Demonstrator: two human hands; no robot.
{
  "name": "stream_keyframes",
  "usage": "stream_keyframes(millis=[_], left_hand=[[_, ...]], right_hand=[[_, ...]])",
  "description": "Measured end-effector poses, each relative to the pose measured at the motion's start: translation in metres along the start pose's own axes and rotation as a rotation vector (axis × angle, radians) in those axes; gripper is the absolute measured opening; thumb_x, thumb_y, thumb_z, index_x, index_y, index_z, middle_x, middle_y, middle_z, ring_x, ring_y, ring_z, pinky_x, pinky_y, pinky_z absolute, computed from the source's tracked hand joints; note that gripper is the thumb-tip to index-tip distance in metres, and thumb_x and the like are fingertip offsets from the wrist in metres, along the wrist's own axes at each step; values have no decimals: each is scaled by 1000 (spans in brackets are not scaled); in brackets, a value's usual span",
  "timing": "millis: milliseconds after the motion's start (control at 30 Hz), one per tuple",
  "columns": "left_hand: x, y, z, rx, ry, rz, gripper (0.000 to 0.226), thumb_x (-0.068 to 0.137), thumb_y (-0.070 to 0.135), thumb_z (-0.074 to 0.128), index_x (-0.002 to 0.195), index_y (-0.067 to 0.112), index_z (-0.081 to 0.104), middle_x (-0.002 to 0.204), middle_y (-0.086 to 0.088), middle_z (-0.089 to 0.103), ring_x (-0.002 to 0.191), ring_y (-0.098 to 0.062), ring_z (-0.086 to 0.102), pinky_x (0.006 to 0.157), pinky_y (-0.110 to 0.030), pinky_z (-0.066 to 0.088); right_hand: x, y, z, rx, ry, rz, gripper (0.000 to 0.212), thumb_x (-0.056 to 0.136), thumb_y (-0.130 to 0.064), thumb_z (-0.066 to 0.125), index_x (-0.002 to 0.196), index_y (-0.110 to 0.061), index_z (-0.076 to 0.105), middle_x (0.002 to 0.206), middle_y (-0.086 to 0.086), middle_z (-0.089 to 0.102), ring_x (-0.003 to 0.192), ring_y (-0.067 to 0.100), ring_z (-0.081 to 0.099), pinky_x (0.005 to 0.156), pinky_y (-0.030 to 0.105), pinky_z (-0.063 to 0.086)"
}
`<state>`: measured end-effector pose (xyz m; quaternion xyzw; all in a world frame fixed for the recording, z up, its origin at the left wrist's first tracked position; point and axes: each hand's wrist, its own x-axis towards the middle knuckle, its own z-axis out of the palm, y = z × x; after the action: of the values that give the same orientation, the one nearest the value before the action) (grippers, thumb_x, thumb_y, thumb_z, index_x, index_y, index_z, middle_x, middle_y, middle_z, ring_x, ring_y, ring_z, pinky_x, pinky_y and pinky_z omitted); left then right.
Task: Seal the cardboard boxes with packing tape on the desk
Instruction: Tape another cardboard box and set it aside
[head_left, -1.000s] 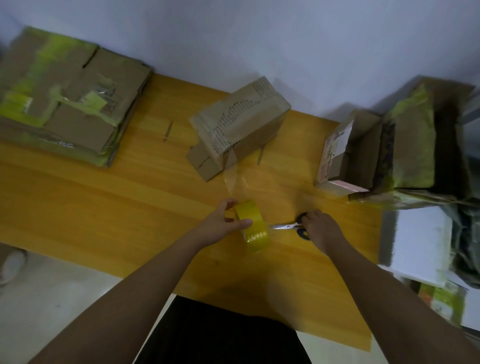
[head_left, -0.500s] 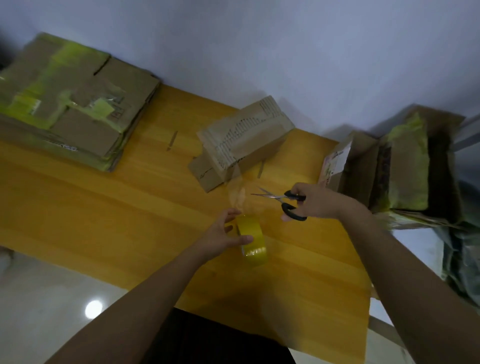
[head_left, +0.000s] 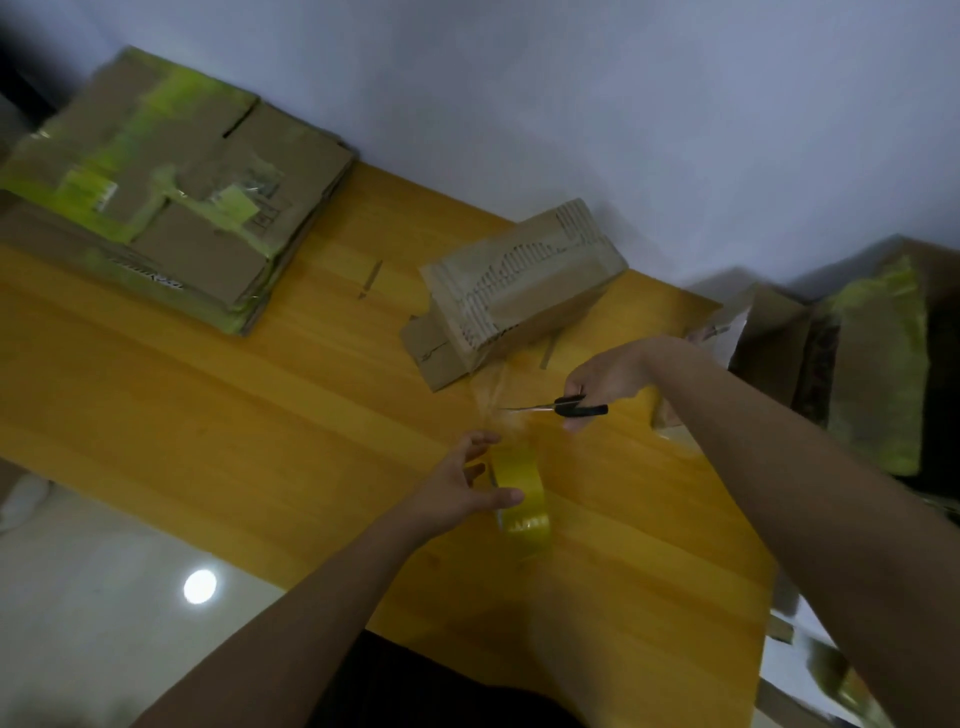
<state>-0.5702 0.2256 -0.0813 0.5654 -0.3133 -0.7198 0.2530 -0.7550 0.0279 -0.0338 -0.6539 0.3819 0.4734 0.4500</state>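
Head view, the only one I've got: my left hand (head_left: 457, 493) is wrapped round the yellow tape roll (head_left: 519, 499), thumb across its face. My right hand (head_left: 613, 376) is closed on the black-handled scissors (head_left: 566, 408), blades aimed left at the clear strip of tape (head_left: 493, 400) stretched from the roll up to the small cardboard box (head_left: 519, 296), just beyond both hands on the wooden table (head_left: 260, 415). The strip looks thin, glossy and floppy; I reckon it'll curl and stick to itself unless kept taut. The box seems light, matte, stiff-cornered, so hold the roll by its rigid rim. Flattened cartons (head_left: 156, 182) sit far left.
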Motion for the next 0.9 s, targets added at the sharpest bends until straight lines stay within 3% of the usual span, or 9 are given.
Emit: stream_keyframes(millis=[67, 200, 300, 367, 433, 533, 600, 700, 900], left_hand=[[1, -1, 0, -34, 9, 13, 59, 73, 20, 82, 119, 33, 47, 142, 5, 42, 130, -18, 45, 99, -42, 48], [1, -2, 1, -84, 6, 30, 54, 77, 10, 78, 117, 28, 48, 137, 4, 47, 118, -8, 54, 79, -27, 55], [-1, -1, 2, -110, 5, 19, 52, 79, 10, 77, 116, 30, 48, 136, 7, 47, 115, -3, 53, 74, -21, 54], [-1, -1, 1, -123, -3, 8, 52, 79, 13, 78, 118, 31, 49, 139, 7, 45, 121, -8, 52, 77, -23, 54], [0, -1, 1, -111, 7, -11, 52, 77, 19, 80, 118, 32, 50, 144, 6, 42, 129, -16, 47, 91, -33, 52], [3, 1, 3, -93, 65, -10, 46, 75, 26, 79, 111, 30, 52, 137, 8, 46, 133, -21, 40, 108, -46, 38], [4, 2, 3, -88, 108, -12, 40, 74, 34, 78, 106, 31, 54, 130, 11, 48, 131, -19, 41, 106, -41, 38], [5, 2, 2, -114, 140, -25, 43, 64, 46, 78, 100, 34, 58, 135, 2, 48, 129, -23, 46, 99, -43, 44], [7, 0, 5, -137, 161, -28, 30, 81, 17, 76, 102, 22, 55, 130, 2, 51, 126, -20, 47, 90, -29, 42]], right_hand=[[3, -2, -3, -15, -12, -6, 53, 86, -62, 60, 89, -10, 52, 89, 1, 44, 80, 20, 42, 88, 41, 42], [5, -3, -6, -28, 29, -12, 56, 80, -64, 65, 97, -11, 57, 99, 1, 49, 92, 21, 46, 93, 38, 45], [5, -3, -8, -38, 87, -35, 47, 77, -63, 69, 86, -18, 60, 91, -5, 56, 90, 15, 51, 93, 35, 45], [4, -3, -10, -40, 124, -44, 43, 74, -62, 73, 79, -21, 61, 84, -9, 60, 84, 10, 52, 85, 31, 44], [4, -3, -11, -27, 153, -58, 40, 71, -59, 77, 75, -23, 62, 76, -10, 63, 81, 8, 54, 79, 28, 44], [3, -3, -11, 12, 179, -100, 38, 70, -52, 81, 71, -21, 61, 66, -9, 62, 73, 9, 54, 77, 28, 43], [1, -4, -9, 51, 184, -125, 38, 70, -50, 82, 69, -20, 59, 63, -7, 60, 68, 9, 52, 75, 28, 43], [-2, -4, -7, 79, 187, -133, 39, 71, -50, 82, 68, -19, 57, 62, -7, 58, 69, 10, 51, 75, 28, 42], [-5, -8, -2, 62, 138, -109, 46, 72, -58, 77, 71, -20, 53, 68, -6, 57, 76, 12, 49, 84, 29, 41]])
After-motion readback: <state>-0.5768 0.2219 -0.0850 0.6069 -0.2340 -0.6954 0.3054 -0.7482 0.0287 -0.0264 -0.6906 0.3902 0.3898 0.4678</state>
